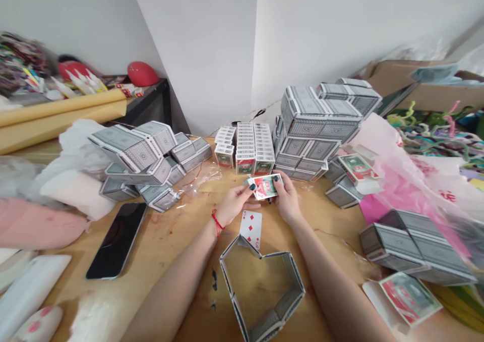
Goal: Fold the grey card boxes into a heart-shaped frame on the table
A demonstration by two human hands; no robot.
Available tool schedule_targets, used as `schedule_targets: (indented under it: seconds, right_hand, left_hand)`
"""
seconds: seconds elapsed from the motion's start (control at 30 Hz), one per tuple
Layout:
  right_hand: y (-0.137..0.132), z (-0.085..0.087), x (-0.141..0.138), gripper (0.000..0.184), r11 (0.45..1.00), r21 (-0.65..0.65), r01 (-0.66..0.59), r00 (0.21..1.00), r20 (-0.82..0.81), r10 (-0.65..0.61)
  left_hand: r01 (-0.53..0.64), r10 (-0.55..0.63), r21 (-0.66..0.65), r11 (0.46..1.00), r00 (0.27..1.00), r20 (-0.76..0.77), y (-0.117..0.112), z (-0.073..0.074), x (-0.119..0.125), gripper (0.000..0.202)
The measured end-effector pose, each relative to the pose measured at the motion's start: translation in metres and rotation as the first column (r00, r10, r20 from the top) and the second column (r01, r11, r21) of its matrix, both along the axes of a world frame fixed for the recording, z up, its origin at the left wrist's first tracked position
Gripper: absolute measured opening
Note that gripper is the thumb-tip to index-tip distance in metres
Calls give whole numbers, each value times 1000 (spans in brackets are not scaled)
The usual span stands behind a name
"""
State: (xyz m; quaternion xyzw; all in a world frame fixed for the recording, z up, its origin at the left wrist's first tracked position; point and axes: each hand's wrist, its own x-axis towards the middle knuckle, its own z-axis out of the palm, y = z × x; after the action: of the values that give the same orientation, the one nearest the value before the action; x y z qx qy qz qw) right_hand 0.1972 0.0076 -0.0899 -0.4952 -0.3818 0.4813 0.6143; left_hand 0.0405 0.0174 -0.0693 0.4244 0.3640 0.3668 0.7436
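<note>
Both my hands meet over the wooden table (177,241), holding a small red-and-green pack of playing cards (267,186) between them. My left hand (235,204), with a red string at the wrist, pinches the pack's left end. My right hand (286,196) grips its right end with fingers curled over the top. Just below the hands a single diamonds card (251,228) lies face up. In front of it stands a heart-shaped frame (261,290) built from grey card packs set on edge.
Rows of small card packs (245,149) stand behind my hands. Grey multi-pack cartons are piled at the left (147,161), back right (321,125) and right (412,246). A black phone (118,239) lies left. Pink plastic bags (397,185), a loose pack (410,296) and yellow paper rolls (60,112) surround them.
</note>
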Motion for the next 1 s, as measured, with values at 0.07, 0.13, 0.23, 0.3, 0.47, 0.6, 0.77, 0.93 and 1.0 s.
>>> schedule_targets:
  seconds: [0.07, 0.13, 0.23, 0.3, 0.47, 0.6, 0.77, 0.93, 1.0]
  right_hand:
    - [0, -1, 0, 36, 1000, 3, 28, 999, 24, -29]
    - [0, -1, 0, 35, 999, 5, 47, 998, 43, -47]
    - [0, -1, 1, 33, 999, -7, 31, 999, 24, -31]
    - [-1, 0, 0, 32, 1000, -11, 16, 1000, -5, -16]
    - [-2, 2, -3, 28, 1000, -10, -17, 996, -90, 16]
    - [-2, 3, -4, 27, 999, -2, -32, 987, -159, 31]
    - [-1, 3, -4, 28, 998, -8, -56, 980, -190, 54]
    - [-3, 3, -8, 29, 998, 44, 38, 998, -58, -36]
    - [-4, 4, -11, 29, 998, 49, 44, 999, 21, -45]
  left_hand:
    - [-12, 12, 7, 1000, 998, -57, -3, -1, 4, 34]
    - [-8, 8, -6, 1000, 997, -72, -5, -2, 6, 37]
    - [16, -17, -30, 999, 999, -38, -6, -2, 7, 41]
    - [14, -15, -27, 1000, 999, -32, -6, 0, 7, 42]
    - [-67, 74, 72, 995, 992, -104, -8, 0, 10, 46]
    - [-87, 104, 141, 986, 987, -122, -9, -1, 12, 48]
    - [-77, 102, 212, 974, 989, -109, -8, 0, 10, 44]
    - [-186, 288, 337, 923, 915, -284, -7, -6, 9, 41]
    - [-210, 370, 412, 887, 857, -359, -6, -9, 9, 39]
